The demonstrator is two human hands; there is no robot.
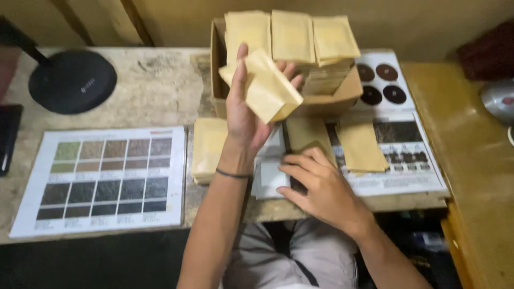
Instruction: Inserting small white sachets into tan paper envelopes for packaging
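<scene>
A small tan paper pouch (270,88) is held up in the left hand (246,115), raised above the table in front of the cardboard box (218,69); the thumb lies along the pouch's left edge and the fingers curl round behind it, so the hand is closed on the pouch. The pouch sits tilted, one corner pointing down to the right. The right hand (321,187) lies lower, palm down on the table edge, fingers spread and resting on a white card (270,179) and the dark strip beside it; it grips nothing that can be seen. Just above its fingers lies a flat brown pouch (308,134), and another pouch (361,147) lies to the right on a printed sheet (407,171) with round dark samples. To the left of the raised wrist, a stack of pouches (206,147) rests on the table. The box behind holds rows of upright pouches (292,35), packed close. Further left lies a colour chart (104,179) of green, brown and dark squares, and beyond it a round black lamp base (72,80) stands on the worn table (155,91).
</scene>
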